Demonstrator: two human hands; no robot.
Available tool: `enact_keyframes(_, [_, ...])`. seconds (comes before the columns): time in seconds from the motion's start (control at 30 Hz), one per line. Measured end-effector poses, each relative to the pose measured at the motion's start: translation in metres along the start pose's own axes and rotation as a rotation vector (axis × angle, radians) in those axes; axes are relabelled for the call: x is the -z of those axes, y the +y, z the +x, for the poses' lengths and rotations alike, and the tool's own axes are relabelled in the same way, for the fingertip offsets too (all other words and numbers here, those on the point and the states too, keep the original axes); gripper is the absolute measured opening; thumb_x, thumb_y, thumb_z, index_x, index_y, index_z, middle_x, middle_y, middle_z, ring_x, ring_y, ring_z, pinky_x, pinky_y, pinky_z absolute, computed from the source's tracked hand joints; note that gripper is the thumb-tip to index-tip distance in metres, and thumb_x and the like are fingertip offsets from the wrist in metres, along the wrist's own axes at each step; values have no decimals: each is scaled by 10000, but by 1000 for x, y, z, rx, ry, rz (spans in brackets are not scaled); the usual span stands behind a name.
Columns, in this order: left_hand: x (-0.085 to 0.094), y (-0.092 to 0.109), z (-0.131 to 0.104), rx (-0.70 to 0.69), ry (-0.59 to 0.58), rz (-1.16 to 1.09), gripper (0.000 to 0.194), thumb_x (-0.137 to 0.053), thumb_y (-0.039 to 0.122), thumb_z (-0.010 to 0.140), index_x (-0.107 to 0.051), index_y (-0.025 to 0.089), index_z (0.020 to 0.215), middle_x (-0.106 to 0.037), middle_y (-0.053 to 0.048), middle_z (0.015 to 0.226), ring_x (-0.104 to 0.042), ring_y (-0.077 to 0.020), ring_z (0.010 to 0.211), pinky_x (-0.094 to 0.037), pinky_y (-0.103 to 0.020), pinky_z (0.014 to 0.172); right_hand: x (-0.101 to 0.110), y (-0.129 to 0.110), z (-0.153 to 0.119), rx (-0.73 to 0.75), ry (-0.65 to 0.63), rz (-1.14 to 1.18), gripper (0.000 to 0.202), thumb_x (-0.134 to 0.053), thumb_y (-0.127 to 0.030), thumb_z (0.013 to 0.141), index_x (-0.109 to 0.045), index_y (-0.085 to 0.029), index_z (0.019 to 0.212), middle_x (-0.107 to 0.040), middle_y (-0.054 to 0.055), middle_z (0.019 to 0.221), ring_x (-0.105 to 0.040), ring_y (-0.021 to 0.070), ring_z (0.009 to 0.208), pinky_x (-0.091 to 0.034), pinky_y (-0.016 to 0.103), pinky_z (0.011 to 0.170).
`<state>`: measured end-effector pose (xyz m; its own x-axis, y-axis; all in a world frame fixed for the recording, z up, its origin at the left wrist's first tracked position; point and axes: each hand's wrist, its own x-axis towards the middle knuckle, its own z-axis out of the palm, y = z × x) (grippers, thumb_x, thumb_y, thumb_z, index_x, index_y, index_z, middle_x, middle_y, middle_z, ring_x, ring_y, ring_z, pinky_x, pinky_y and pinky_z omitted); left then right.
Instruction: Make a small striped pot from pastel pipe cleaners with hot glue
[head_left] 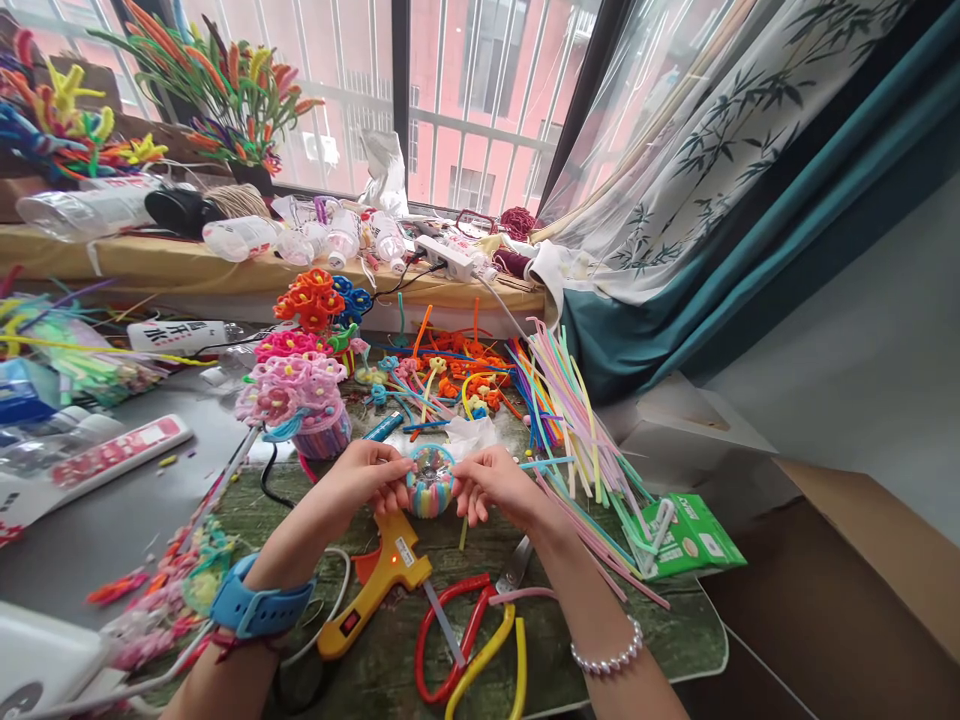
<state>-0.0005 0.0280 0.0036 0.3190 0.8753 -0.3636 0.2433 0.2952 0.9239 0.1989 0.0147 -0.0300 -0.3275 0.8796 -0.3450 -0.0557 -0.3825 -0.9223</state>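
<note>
Between my two hands is a small round clear plastic cup (430,498) with pastel pipe cleaners standing side by side around its wall. A light blue pipe cleaner lies along its rim. My left hand (373,478) pinches the rim on the left side. On the opposite side my right hand (489,484) pinches the rim, its lower fingers curled loosely. A light blue length (551,462) shows beyond my right hand; whether it joins the rim piece I cannot tell. Just below lies a yellow hot glue gun (397,562) with its small light lit. Scissors with red handles (421,650) lie beside its glue stick.
Yellow handles (487,665) lie at the front edge. Pastel pipe cleaners (574,420) and a green packet (694,538) are on the right. A pot of pipe-cleaner flowers (321,430) stands behind my left hand. Plastic bottles (240,238) line the sill. An open cardboard box (862,540) stands at right.
</note>
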Motion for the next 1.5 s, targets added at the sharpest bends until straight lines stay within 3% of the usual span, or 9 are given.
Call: enact_keyframes(1.5, [-2,3,-1,15,11,22,344,-730,461,597,-586,154,538,-653,-64,485,-540,-127,385,-355,-212,378,1,0,0,9,1,16,344,-702,-431,645,-630,-111,543,-657,58,454,-573,107,322,-312,149,293])
